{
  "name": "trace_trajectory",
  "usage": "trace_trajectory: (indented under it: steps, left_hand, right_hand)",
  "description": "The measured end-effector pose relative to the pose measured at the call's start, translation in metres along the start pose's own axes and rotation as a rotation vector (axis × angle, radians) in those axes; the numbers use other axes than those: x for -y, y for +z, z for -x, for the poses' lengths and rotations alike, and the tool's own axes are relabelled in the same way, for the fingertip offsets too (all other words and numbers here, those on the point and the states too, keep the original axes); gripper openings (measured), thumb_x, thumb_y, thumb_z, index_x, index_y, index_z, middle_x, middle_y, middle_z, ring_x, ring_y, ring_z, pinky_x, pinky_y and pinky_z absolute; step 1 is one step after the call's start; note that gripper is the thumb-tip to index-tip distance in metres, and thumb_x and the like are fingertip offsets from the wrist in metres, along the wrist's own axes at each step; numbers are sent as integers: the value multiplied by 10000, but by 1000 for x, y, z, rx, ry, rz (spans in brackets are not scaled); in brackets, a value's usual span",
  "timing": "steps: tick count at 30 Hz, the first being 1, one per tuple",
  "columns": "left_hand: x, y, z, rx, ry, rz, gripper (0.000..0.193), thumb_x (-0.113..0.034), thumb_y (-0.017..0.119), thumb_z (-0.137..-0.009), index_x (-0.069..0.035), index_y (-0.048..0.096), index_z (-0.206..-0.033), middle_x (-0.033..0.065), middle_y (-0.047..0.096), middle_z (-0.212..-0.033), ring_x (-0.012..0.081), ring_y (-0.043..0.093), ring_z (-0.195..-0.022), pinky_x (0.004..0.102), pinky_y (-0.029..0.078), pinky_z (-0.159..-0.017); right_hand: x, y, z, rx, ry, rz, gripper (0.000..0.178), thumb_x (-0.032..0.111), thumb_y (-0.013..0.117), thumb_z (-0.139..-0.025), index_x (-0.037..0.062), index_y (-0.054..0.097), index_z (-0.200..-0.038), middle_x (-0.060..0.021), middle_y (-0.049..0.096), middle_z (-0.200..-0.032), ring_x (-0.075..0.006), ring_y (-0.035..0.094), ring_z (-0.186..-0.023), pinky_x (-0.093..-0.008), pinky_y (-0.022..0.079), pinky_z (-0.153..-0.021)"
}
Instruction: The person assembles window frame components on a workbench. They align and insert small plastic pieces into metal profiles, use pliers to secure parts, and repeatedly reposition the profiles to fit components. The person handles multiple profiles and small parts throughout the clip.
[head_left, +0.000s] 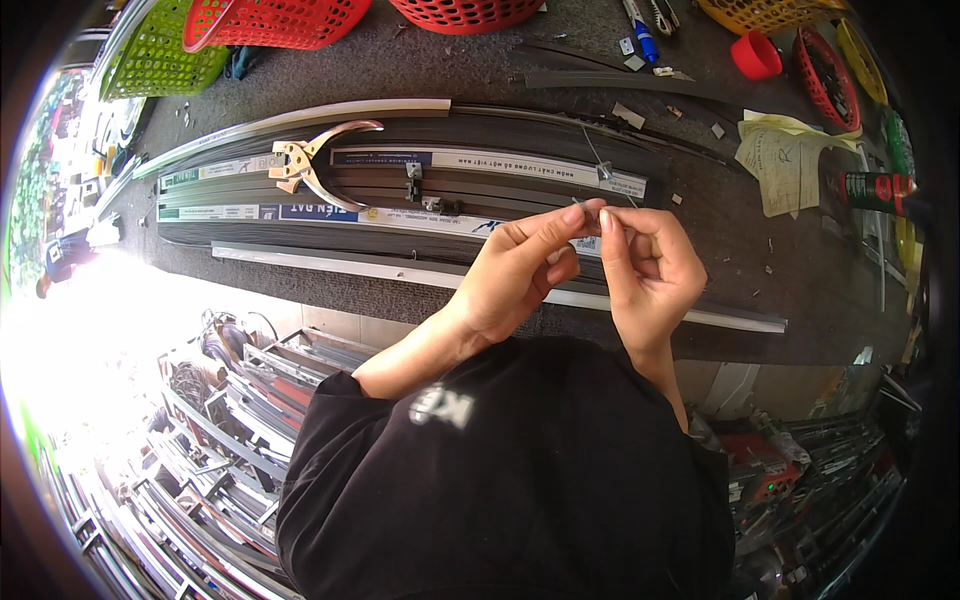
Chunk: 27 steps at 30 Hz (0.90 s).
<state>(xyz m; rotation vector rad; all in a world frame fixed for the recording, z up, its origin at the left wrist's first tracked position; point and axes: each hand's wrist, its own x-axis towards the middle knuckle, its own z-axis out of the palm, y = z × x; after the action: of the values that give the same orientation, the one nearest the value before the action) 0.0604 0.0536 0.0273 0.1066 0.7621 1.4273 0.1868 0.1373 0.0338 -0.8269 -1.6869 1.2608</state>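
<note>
My left hand [525,262] and my right hand [655,262] meet above the dark profiles, each pinching with thumb and forefinger. What sits between the fingertips is too small to make out. Just beyond them a thin wire [590,146] with a small grey piece [603,172] on it runs down toward my right fingers; whether they hold it I cannot tell. Beneath lies a stack of long dark grey profiles [480,182] with white printed strips. On its left part rests a metal hand tool [318,166] like pliers, handles spread. Small metal fittings [413,181] lie beside it.
Red baskets [280,22] and a green basket [165,60] stand along the far edge. A blue marker [642,40], a red cup [756,56] and a yellowish paper [780,165] are at the right. A pale long strip [480,282] crosses the near table edge. Metal-bar racks [215,450] stand below.
</note>
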Motion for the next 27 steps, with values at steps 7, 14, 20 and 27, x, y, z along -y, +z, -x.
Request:
trace_trajectory:
  steps: [7,14,20,27]
  left_hand:
    - [-5,2,1,-48,199,-503,210,-197,706,-975,6,753,-993,-13,616,-763,35,454,-631,209,353,-551]
    - [-12,1,-2,-114,332,-617,159,-150,800,-891,1,768,-930,22,715,-796,38,583,-643,189,461,-558]
    - [-5,1,-7,-112,495,-528,146,-123,815,-872,5,753,-902,35,721,-802,62,616,-649,199,495,-577]
    - [-4,-9,-5,-119,382,-352,181,-149,791,-899,13,733,-956,60,719,-860,78,619,-686,203,487,-604]
  right_hand:
    - [11,-9,-2,58,239,-119,56,-11,721,-912,-26,721,-965,90,522,-680,37,359,-589,-160,265,-505]
    - [12,-10,-4,145,346,-284,77,63,688,-961,-6,678,-994,81,546,-705,35,417,-627,-155,293,-562]
    - [10,-13,-5,214,403,-353,98,92,699,-965,5,684,-1009,58,606,-741,31,460,-642,-159,297,-559]
    - [11,-13,-6,201,406,-249,102,79,749,-928,-8,726,-976,77,568,-678,32,427,-611,-171,275,-532]
